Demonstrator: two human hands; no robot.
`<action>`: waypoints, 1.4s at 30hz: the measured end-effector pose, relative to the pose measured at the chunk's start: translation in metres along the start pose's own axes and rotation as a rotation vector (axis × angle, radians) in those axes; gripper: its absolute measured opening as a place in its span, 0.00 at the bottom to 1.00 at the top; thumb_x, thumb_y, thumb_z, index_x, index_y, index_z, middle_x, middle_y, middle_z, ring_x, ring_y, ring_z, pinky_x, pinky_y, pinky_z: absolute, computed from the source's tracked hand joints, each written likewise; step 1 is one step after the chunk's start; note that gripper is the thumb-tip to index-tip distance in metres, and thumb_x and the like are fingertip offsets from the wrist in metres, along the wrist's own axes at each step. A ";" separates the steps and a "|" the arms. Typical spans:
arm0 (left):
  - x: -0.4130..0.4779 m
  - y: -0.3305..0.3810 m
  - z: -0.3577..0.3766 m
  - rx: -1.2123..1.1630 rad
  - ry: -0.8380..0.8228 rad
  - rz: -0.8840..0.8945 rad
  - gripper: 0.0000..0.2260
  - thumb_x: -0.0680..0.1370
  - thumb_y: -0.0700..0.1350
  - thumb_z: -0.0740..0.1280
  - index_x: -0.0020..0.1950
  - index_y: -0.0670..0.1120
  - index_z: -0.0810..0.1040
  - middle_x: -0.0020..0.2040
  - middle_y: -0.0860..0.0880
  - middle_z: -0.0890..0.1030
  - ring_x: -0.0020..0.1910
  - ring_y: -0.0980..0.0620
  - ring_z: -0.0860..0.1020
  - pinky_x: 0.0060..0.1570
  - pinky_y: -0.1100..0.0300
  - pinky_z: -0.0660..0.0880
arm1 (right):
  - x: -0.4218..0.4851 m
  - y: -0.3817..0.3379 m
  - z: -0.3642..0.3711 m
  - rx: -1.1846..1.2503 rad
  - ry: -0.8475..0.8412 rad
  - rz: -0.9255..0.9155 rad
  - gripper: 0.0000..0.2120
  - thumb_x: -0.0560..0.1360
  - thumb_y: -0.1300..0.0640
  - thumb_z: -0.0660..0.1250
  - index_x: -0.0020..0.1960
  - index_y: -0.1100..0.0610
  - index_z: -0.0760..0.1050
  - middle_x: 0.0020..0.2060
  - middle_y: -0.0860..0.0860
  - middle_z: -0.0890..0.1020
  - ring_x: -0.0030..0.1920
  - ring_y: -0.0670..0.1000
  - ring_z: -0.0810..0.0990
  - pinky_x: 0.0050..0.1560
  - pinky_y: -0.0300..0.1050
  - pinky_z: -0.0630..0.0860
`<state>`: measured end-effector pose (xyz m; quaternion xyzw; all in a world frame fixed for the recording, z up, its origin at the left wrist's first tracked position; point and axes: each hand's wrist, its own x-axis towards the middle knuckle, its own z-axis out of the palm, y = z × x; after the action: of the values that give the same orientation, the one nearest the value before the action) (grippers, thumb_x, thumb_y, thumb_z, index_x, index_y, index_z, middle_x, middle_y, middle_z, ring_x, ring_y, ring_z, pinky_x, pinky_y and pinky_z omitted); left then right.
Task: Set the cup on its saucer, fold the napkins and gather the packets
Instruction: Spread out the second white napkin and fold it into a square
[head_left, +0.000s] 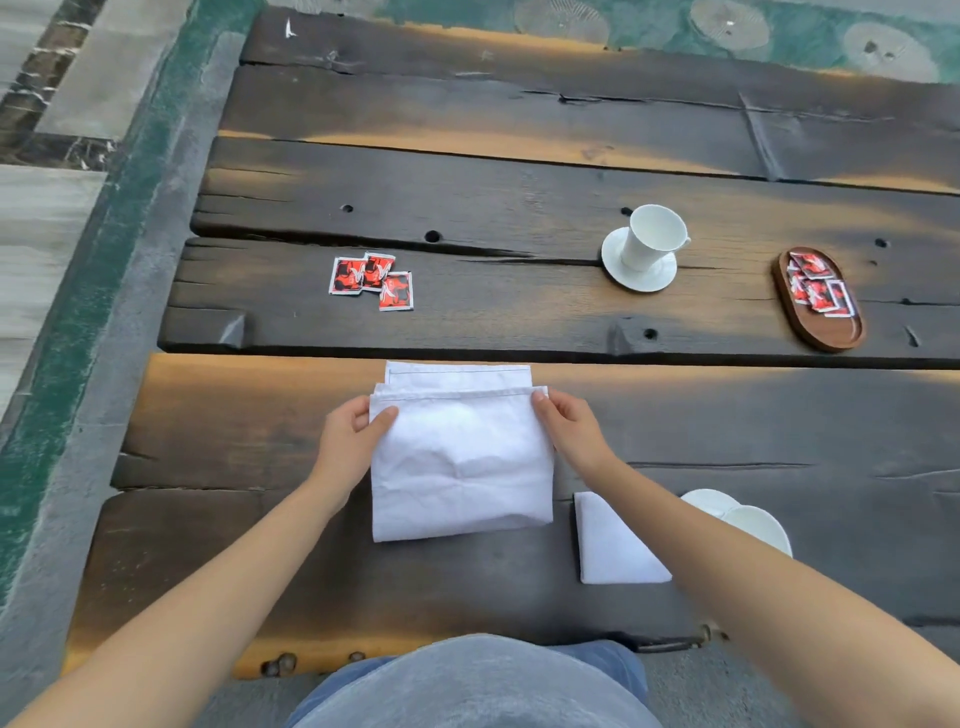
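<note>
A white cloth napkin (460, 457) lies partly folded on the near plank. My left hand (353, 434) pinches its upper left corner and my right hand (571, 428) pinches its upper right corner. To its right lies a smaller folded napkin (613, 545), partly under my right forearm. Farther back on the right, a white cup (652, 236) stands on its saucer (641, 278). Three red packets (371, 280) lie loose on the table to the left. Several more red packets (815, 283) sit in an oval wooden tray (831, 327) at far right.
A second white saucer or plate (748, 517) shows behind my right forearm, mostly hidden. The dark plank table (519, 197) has gaps and knot holes between boards. Its left edge drops to a stone and green floor (78, 260).
</note>
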<state>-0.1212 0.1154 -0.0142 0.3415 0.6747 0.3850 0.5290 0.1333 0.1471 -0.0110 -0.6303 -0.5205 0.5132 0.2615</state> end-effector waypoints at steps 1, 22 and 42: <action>0.006 0.001 0.001 0.007 0.021 -0.002 0.07 0.78 0.40 0.65 0.54 0.41 0.79 0.48 0.47 0.84 0.42 0.58 0.82 0.40 0.67 0.78 | 0.008 0.001 0.001 -0.002 -0.007 0.014 0.19 0.81 0.54 0.58 0.35 0.63 0.64 0.34 0.55 0.62 0.36 0.52 0.59 0.35 0.46 0.56; 0.096 -0.020 0.009 0.732 0.079 0.142 0.12 0.76 0.52 0.65 0.37 0.49 0.68 0.30 0.52 0.72 0.32 0.48 0.70 0.31 0.56 0.66 | 0.075 0.031 0.015 -0.181 0.147 0.140 0.17 0.77 0.57 0.60 0.32 0.52 0.59 0.25 0.43 0.63 0.28 0.43 0.61 0.31 0.42 0.58; 0.046 -0.045 0.016 1.287 -0.574 0.537 0.48 0.68 0.71 0.61 0.77 0.49 0.42 0.77 0.52 0.39 0.76 0.53 0.37 0.74 0.52 0.36 | 0.023 0.026 0.051 -1.033 -0.534 -0.384 0.50 0.70 0.34 0.65 0.78 0.53 0.41 0.78 0.51 0.44 0.78 0.54 0.40 0.77 0.56 0.42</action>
<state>-0.1178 0.1366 -0.0764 0.8229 0.4956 -0.0733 0.2681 0.0947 0.1494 -0.0591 -0.4202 -0.8539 0.2783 -0.1296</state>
